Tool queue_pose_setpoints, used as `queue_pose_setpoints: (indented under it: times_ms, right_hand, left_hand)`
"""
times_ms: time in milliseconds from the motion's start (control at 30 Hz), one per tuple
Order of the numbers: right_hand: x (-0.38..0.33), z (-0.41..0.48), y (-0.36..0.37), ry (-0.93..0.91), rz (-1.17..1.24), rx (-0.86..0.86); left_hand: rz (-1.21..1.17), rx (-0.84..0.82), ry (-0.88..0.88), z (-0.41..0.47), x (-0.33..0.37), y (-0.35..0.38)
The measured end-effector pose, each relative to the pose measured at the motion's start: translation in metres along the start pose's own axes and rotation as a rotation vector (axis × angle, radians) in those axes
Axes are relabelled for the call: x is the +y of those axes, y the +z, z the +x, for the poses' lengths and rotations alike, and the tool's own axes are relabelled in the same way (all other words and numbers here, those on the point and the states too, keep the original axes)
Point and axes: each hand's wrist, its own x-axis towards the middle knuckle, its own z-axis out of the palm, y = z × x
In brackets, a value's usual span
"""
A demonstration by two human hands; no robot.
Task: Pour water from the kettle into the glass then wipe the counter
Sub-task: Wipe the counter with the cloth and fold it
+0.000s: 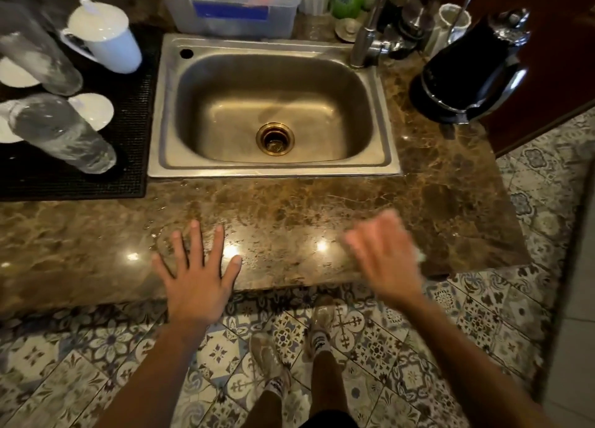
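- Brown marble desk (289, 202) fills the view; patterned tile floor (96, 347) below its front edge.
- Steel sink (273, 170) set in the desk's middle, faucet (370, 25) at its back right corner.
- Black mat (128, 122) on the desk left of the sink.
- Kettle (473, 67), black with chrome, upright on its base at the desk's back right, well apart from both hands.
- Near glass (61, 131) and far glass (35, 51), tall and clear, stand on the mat; water level unreadable.
- White lidded jug (103, 38) on the mat's back, beside the far glass.
- Left grip (196, 273) lies flat on the desk's front edge, fingers spread and straight, holding nothing.
- Right grip (383, 254) over the desk's front right, motion-blurred; cannot tell if it clasps anything.
- Pale cloth (421, 256), just a corner showing at the right grip's far side, on the desk.
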Motion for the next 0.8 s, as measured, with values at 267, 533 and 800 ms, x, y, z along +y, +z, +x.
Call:
queue_pose_setpoints:
  times_ms: [267, 533, 800]
  right_hand:
    - [-0.075, 0.075, 0.020, 0.461, 0.123, 0.019]
    - [-0.276, 0.068, 0.044, -0.402, -0.038, -0.125]
    - [-0.136, 0.045, 0.020, -0.203, -0.032, -0.086]
  left_hand:
    - [-0.032, -0.024, 0.017, -0.003, 0.000, -0.008]
    - [-0.049, 0.073, -0.225, -0.007, -0.105, -0.025]
    - [-0.131, 0.027, -0.252, -0.004, -0.151, -0.025]
